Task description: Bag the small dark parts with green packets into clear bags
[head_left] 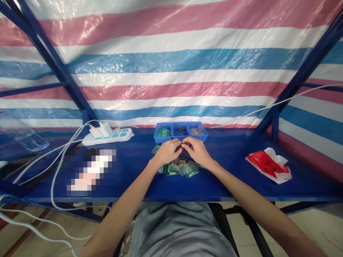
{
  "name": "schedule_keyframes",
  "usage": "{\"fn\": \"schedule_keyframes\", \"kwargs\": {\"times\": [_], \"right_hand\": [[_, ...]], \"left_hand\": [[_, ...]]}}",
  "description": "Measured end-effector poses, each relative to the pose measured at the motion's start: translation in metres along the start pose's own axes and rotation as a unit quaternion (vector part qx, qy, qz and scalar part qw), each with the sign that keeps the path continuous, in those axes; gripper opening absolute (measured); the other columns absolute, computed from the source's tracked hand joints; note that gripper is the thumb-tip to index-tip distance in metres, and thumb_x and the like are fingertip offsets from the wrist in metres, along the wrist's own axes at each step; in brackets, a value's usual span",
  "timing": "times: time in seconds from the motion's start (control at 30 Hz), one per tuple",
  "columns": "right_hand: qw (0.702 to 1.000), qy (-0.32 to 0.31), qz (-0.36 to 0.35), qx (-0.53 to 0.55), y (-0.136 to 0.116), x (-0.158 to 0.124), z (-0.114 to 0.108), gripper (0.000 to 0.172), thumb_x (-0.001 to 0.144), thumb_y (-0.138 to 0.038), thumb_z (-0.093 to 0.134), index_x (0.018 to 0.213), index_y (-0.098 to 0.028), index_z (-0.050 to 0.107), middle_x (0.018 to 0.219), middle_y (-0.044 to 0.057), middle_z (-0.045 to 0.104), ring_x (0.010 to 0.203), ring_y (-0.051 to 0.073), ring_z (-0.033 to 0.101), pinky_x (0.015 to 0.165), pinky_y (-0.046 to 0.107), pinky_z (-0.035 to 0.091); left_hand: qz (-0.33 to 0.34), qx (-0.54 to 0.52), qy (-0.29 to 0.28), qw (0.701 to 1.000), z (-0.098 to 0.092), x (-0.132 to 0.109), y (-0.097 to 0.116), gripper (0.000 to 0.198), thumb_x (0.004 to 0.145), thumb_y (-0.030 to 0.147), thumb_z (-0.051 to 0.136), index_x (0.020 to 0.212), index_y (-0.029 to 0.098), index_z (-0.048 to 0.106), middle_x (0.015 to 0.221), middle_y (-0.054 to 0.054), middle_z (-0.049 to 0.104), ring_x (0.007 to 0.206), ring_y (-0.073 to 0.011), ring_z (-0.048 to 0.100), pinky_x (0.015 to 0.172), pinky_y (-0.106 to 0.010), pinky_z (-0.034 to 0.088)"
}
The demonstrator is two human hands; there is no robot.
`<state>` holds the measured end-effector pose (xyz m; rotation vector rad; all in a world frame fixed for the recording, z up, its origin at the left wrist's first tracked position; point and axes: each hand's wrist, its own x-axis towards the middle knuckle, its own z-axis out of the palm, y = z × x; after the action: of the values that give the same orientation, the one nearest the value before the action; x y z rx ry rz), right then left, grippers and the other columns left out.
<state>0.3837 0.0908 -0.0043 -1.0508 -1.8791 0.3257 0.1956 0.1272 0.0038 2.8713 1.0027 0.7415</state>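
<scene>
Over a small pile, my left hand (168,151) and my right hand (197,150) meet, fingertips pinched close together. Whatever lies between the fingers is too small and hidden to name. Under them on the table is the mixed pile of green packets and small clear bags (184,167), with little dark and metallic parts on top. Just beyond my hands stand three joined blue bins (158,140). Green packets (164,132) lie in the left one, small dark parts (181,129) in the middle one, and clear small bags (197,130) in the right one.
On the blue table (227,167), a white power strip (118,135) with plugs and cables sits at the back left. A red and white plastic bag (268,166) lies to the right. A clear bottle (32,137) is far left. Striped sheeting (182,60) hangs behind.
</scene>
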Motion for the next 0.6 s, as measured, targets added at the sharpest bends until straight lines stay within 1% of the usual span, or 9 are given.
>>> {"fn": "schedule_keyframes", "kwargs": {"times": [0.27, 0.43, 0.6], "right_hand": [[0.999, 0.014, -0.034, -0.001, 0.0061, -0.0001, 0.0014, 0.011, 0.098, -0.024, 0.055, 0.096, -0.021, 0.065, 0.090, 0.005, 0.069, 0.079, 0.019, 0.065, 0.073, 0.029, 0.050], [0.999, 0.015, -0.031, -0.011, 0.0080, 0.0001, 0.0017, 0.011, 0.098, -0.023, 0.055, 0.096, -0.021, 0.066, 0.091, 0.005, 0.070, 0.080, 0.019, 0.065, 0.073, 0.029, 0.049], [1.000, 0.013, -0.020, -0.017, 0.0085, 0.0005, 0.0006, 0.013, 0.098, -0.024, 0.055, 0.095, -0.020, 0.067, 0.089, 0.005, 0.071, 0.078, 0.019, 0.065, 0.074, 0.029, 0.049]], "left_hand": [[0.011, 0.008, 0.005, 1.000, 0.0017, -0.0006, -0.0019, 0.026, 0.104, 0.031, 0.042, 0.094, 0.017, 0.061, 0.088, -0.005, 0.063, 0.077, -0.0175, 0.060, 0.065, -0.027, 0.040], [0.012, 0.011, 0.001, 1.000, 0.0022, -0.0002, -0.0028, 0.031, 0.107, 0.035, 0.037, 0.098, 0.018, 0.061, 0.090, -0.005, 0.063, 0.079, -0.0175, 0.061, 0.066, -0.027, 0.040], [0.013, 0.012, -0.004, 1.000, 0.0036, 0.0000, -0.0032, 0.033, 0.107, 0.038, 0.038, 0.095, 0.018, 0.060, 0.090, -0.005, 0.064, 0.079, -0.0178, 0.061, 0.066, -0.027, 0.040]]}}
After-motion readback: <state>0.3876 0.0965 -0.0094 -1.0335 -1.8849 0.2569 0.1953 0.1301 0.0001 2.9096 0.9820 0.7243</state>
